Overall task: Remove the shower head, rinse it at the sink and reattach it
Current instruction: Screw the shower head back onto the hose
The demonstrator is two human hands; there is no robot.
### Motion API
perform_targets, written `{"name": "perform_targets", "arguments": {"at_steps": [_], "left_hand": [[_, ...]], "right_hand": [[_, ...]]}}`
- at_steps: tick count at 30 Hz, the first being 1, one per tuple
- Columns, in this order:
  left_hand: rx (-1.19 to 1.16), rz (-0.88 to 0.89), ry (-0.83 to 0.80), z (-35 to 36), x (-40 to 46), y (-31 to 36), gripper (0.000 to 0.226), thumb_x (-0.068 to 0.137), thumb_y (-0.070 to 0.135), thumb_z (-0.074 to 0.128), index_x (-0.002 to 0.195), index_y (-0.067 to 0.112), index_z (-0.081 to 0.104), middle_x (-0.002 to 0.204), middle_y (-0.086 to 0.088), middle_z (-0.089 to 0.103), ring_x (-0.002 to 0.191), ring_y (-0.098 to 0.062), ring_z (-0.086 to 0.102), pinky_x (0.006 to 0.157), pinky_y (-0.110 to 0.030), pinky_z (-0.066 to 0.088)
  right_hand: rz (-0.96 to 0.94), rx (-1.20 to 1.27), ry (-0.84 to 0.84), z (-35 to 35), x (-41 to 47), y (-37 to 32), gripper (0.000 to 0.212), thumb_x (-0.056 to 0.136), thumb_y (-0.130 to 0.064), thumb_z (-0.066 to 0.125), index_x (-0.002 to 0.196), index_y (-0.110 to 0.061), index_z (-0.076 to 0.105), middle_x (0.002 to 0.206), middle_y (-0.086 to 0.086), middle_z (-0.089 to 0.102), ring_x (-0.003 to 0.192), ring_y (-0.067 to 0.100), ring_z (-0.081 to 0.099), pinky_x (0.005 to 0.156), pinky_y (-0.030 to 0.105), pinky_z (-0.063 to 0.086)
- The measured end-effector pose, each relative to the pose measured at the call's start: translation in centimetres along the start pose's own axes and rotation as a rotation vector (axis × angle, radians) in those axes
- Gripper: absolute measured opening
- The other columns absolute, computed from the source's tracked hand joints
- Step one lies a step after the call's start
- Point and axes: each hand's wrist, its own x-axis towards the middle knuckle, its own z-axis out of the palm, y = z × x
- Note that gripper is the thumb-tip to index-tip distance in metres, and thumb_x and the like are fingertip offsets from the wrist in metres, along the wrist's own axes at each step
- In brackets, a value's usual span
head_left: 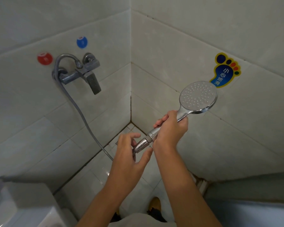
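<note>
Step in hand, by the look of it: working the coupling between shower head (198, 96) and hose (82, 112). Unscrewing or re-threading — cannot tell from one frame; a band of thread shows just above the nut, so joint not fully seated.

Right hand (170, 128), centre-right of frame: fingers wrapped round the handle, holding the head up with the spray face toward the camera, in front of the right wall.

Left hand (129, 154), just below centre: thumb and fingertips loosely curled round the chrome hose nut (142, 143), pinching it; other fingers relaxed.

Next move likely calls for: handle kept still, nut spun by the fingertips, threads kept square; a washer may sit inside, not visible.

Hose runs from the nut down toward the floor, then up the left wall to the mixer tap (82, 72), upper left.

Room: tiled corner, grey-white wall tiles with dark grout in the corner seam, small white tiles on the floor (95, 177). Red sticker (44, 58) and blue sticker (82, 42) above the tap. Foot-shaped sticker (225, 71) on the right wall, partly behind the head. White fixture, lower left, cut off. No sink in view.
</note>
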Motion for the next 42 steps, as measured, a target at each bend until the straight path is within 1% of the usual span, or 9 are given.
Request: {"name": "perform_targets", "arguments": {"at_steps": [6, 11, 16, 27, 29, 32, 34, 39, 42], "left_hand": [[-0.026, 0.001, -0.032, -0.1, -0.3, 0.2, 0.007, 0.097, 0.022, 0.053, 0.099, 0.027, 0.057, 0.089, 0.006, 0.05, 0.074, -0.008, 0.05, 0.062, -0.013, 0.043], [-0.023, -0.002, -0.053, 0.0, -0.3, -0.1, 0.015, 0.097, 0.029, 0.047, 0.101, 0.022, 0.059, 0.088, 0.004, 0.053, 0.072, -0.01, 0.052, 0.061, -0.016, 0.044], [-0.021, 0.045, -0.065, -0.1, -0.2, 0.3, 0.018, 0.098, 0.023, 0.052, 0.113, 0.025, 0.063, 0.08, 0.015, 0.059, 0.071, -0.007, 0.056, 0.059, -0.011, 0.041], [0.062, 0.086, 0.007, 0.1, 0.4, 0.2, 0.026, 0.091, 0.026, 0.062, 0.117, 0.025, 0.064, 0.091, 0.022, 0.059, 0.078, 0.005, 0.056, 0.065, -0.009, 0.043], [0.043, 0.061, 0.019, 0.1, 0.5, 0.4, 0.029, 0.093, 0.036, 0.056, 0.119, 0.025, 0.063, 0.089, 0.022, 0.062, 0.075, 0.003, 0.057, 0.062, -0.013, 0.045], [-0.054, -0.059, 0.01, 0.2, 0.7, 0.7, 0.038, 0.095, 0.046, 0.039, 0.099, 0.02, 0.067, 0.059, 0.02, 0.058, 0.049, -0.001, 0.05, 0.046, -0.014, 0.037], [-0.043, -0.066, 0.004, 0.2, 0.9, 0.6, 0.033, 0.097, 0.04, 0.041, 0.087, 0.02, 0.065, 0.054, 0.018, 0.055, 0.046, -0.002, 0.047, 0.044, -0.015, 0.035], [-0.022, 0.001, 0.034, 0.1, 1.2, 0.1, 0.022, 0.09, 0.041, 0.054, 0.103, 0.026, 0.064, 0.08, 0.013, 0.061, 0.069, -0.009, 0.057, 0.056, -0.023, 0.048], [0.042, 0.066, 0.066, 0.2, 1.3, 0.1, 0.016, 0.089, 0.032, 0.061, 0.104, 0.025, 0.062, 0.088, 0.016, 0.057, 0.075, -0.005, 0.054, 0.061, -0.017, 0.044]], "right_hand": [[-0.007, -0.009, 0.012, -0.2, 0.1, -0.1, 0.007, 0.094, -0.005, 0.048, 0.091, -0.011, 0.047, 0.06, 0.002, 0.047, 0.043, 0.016, 0.046, 0.045, 0.027, 0.046], [-0.007, -0.007, 0.016, -0.4, 0.0, 0.0, 0.008, 0.093, -0.003, 0.047, 0.092, -0.011, 0.048, 0.062, 0.003, 0.047, 0.044, 0.016, 0.046, 0.046, 0.028, 0.046], [-0.015, -0.016, 0.024, -0.6, 0.1, 0.0, 0.007, 0.095, -0.005, 0.048, 0.094, -0.011, 0.049, 0.063, 0.004, 0.049, 0.044, 0.016, 0.047, 0.047, 0.028, 0.048], [0.002, 0.019, 0.033, -0.2, 0.5, 0.1, 0.007, 0.094, -0.004, 0.047, 0.094, -0.011, 0.048, 0.064, 0.004, 0.047, 0.043, 0.015, 0.046, 0.047, 0.028, 0.047], [0.026, 0.029, 0.033, 0.0, 0.6, 0.2, 0.008, 0.094, -0.004, 0.048, 0.094, -0.012, 0.048, 0.064, 0.004, 0.047, 0.044, 0.015, 0.046, 0.047, 0.028, 0.047], [0.046, 0.037, 0.037, 0.2, 0.8, 0.4, 0.008, 0.094, -0.004, 0.048, 0.093, -0.012, 0.047, 0.065, 0.006, 0.047, 0.044, 0.016, 0.046, 0.047, 0.028, 0.046], [0.046, 0.033, 0.033, 0.3, 0.9, 0.5, 0.008, 0.093, -0.004, 0.048, 0.094, -0.012, 0.047, 0.064, 0.006, 0.047, 0.044, 0.016, 0.046, 0.047, 0.028, 0.046], [0.069, 0.041, 0.03, 0.6, 1.2, 0.6, 0.01, 0.092, -0.003, 0.048, 0.095, -0.012, 0.049, 0.065, 0.005, 0.048, 0.045, 0.016, 0.047, 0.049, 0.03, 0.047], [0.095, 0.042, 0.034, 0.8, 1.3, 0.8, 0.01, 0.091, -0.002, 0.049, 0.095, -0.012, 0.049, 0.066, 0.005, 0.048, 0.045, 0.015, 0.048, 0.05, 0.03, 0.048]]}}
